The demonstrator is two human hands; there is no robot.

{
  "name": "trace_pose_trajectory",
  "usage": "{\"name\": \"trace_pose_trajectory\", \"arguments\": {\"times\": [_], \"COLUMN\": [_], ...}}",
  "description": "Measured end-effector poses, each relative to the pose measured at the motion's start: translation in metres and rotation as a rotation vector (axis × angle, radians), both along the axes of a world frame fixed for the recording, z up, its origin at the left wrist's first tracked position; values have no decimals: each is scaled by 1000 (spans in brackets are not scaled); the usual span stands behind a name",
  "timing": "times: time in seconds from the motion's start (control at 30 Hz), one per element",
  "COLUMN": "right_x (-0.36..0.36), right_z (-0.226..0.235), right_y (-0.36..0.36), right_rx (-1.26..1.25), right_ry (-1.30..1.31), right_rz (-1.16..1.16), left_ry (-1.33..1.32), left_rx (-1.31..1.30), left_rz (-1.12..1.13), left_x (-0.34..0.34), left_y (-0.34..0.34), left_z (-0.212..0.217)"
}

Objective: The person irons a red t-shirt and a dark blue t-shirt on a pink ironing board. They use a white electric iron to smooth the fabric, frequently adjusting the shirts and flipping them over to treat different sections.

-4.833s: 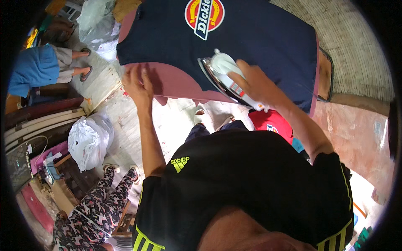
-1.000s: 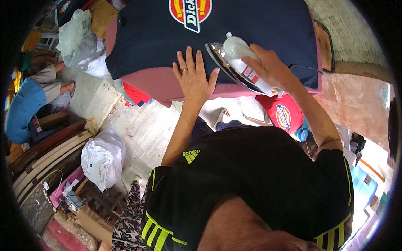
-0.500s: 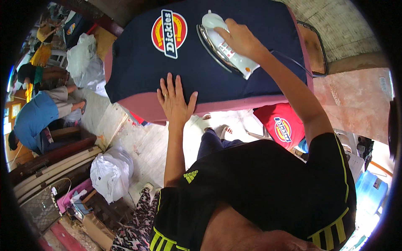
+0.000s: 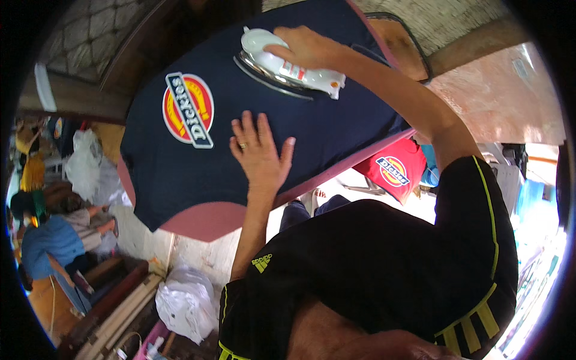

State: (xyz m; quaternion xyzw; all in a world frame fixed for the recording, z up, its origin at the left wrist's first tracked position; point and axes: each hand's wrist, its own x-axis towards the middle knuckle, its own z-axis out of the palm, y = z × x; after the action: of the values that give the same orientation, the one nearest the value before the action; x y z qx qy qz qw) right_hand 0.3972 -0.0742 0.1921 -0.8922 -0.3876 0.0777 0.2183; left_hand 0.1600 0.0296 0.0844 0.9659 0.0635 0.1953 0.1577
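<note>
A dark navy shirt lies spread over a pink padded ironing board, with a round red and yellow printed patch on its chest. My right hand is wrapped round the handle of a white clothes iron, whose pale rounded end points to the far left. The iron rests on the shirt, to the right of the patch. My left hand lies flat on the cloth with fingers spread, a ring on one finger, between the patch and the iron. The iron's soleplate face is hidden against the fabric.
A red printed cloth hangs below the board at the right. White plastic bags stand on the floor at the lower left, beside stacked wooden boards. A person in a blue shirt bends over at the far left.
My view has turned, so the board appears tilted. My left hand has moved further onto the shirt. The iron, still in my right hand, lies closer to the left hand.
</note>
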Motion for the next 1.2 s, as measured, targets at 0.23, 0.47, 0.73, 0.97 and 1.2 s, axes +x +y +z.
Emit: {"name": "trace_pose_trajectory", "arguments": {"times": [0.23,0.47,0.73,0.97,1.2], "right_x": [92,252,139,119,158], "right_z": [-15,-31,-22,-19,-42], "right_y": [-111,-196,-137,-214,-225], "right_rx": [-31,-260,40,33,-2], "right_ry": [-353,-552,-165,-173,-235], "right_rz": [-297,-321,-309,-309,-366], "left_ry": [201,183,154,98,40], "left_rx": [0,40,106,149,188], "left_rz": [-352,-336,-193,-31,56], "left_x": [24,25,21,2,-8], "left_y": [-75,-84,-89,-108,-135], "left_z": [-3,-5,2,-15,-21]}}
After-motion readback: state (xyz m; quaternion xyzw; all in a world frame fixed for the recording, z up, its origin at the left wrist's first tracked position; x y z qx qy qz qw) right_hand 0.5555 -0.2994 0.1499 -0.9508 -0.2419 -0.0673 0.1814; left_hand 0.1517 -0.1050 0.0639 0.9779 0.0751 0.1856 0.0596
